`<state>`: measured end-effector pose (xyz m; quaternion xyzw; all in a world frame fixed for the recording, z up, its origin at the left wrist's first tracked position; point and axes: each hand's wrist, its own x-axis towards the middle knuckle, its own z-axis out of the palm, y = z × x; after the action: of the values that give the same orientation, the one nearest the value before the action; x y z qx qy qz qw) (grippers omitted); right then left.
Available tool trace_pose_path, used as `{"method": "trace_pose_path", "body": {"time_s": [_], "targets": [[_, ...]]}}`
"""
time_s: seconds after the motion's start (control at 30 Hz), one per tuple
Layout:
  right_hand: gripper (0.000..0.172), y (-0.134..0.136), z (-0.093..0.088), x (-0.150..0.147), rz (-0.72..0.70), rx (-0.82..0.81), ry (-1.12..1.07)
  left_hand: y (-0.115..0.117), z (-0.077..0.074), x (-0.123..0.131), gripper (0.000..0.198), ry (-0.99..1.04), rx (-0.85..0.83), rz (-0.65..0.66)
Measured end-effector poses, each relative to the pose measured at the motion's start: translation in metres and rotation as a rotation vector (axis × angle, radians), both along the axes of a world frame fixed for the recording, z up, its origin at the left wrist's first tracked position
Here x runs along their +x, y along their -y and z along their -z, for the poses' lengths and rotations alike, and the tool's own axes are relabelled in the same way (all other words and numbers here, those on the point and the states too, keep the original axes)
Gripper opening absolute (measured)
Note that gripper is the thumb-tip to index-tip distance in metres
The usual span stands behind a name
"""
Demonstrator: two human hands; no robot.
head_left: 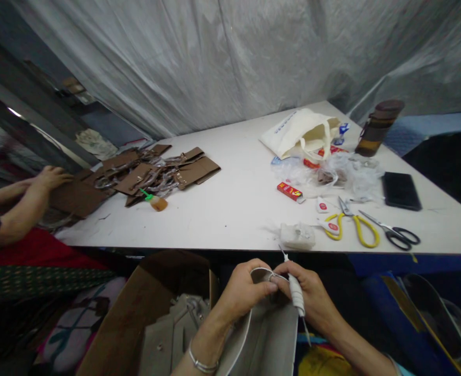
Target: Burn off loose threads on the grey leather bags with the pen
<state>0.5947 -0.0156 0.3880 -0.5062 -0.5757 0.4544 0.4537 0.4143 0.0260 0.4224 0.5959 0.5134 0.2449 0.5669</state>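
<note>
My left hand (241, 290) is closed, pinching the top edge of a grey bag piece (269, 334) that hangs below the table's front edge. My right hand (307, 292) is closed round a thin white pen-like tool (295, 290), its tip pointing up near the bag's curved rim. Both hands meet at that rim, fingers touching. A silver bangle sits on my left wrist.
On the white table (230, 209): yellow scissors (352, 225), black scissors (395, 233), a red box (290, 191), a cream tote (301, 133), a black phone (401, 190), brown leather pieces (155, 172). Another person's hands (46, 180) rest at left. A cardboard box (136, 318) stands below.
</note>
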Motion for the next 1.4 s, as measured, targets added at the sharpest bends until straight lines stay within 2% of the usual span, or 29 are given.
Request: {"method": "trace_pose_path", "body": {"time_s": [0.17,0.37,0.43,0.53,0.6,0.8,1.0,1.13,1.3,1.4], "targets": [[0.027,0.001,0.005,0.010,0.043,0.079,0.043,-0.002,0.003,0.008,0.015,0.054,-0.066,-0.101],[0.033,-0.003,0.012,0.048,0.184,0.282,0.132,-0.008,0.007,0.013,0.020,0.129,-0.164,-0.191],[0.032,-0.007,0.012,0.060,0.250,0.256,0.173,-0.011,0.010,0.018,0.018,0.095,-0.153,-0.188],[0.028,-0.014,0.013,0.073,0.380,0.125,0.231,-0.017,0.014,0.028,0.013,0.049,-0.132,-0.199],[0.028,-0.019,0.016,0.077,0.410,0.083,0.233,-0.020,0.017,0.034,0.012,0.045,-0.154,-0.216],[0.025,-0.038,0.021,0.075,0.379,0.176,0.187,-0.026,0.025,0.043,0.012,0.070,-0.197,-0.207],[0.025,-0.050,0.020,0.065,0.310,0.304,0.347,-0.030,0.028,0.044,0.008,-0.026,-0.139,-0.134],[0.025,-0.055,0.020,0.063,0.271,0.372,0.462,-0.031,0.032,0.045,0.005,-0.075,-0.107,-0.131],[0.031,-0.057,0.025,0.063,0.190,0.402,0.597,-0.032,0.038,0.044,0.006,-0.065,-0.145,-0.146],[0.032,-0.058,0.025,0.063,0.207,0.393,0.618,-0.033,0.039,0.042,0.007,-0.066,-0.163,-0.143]]}}
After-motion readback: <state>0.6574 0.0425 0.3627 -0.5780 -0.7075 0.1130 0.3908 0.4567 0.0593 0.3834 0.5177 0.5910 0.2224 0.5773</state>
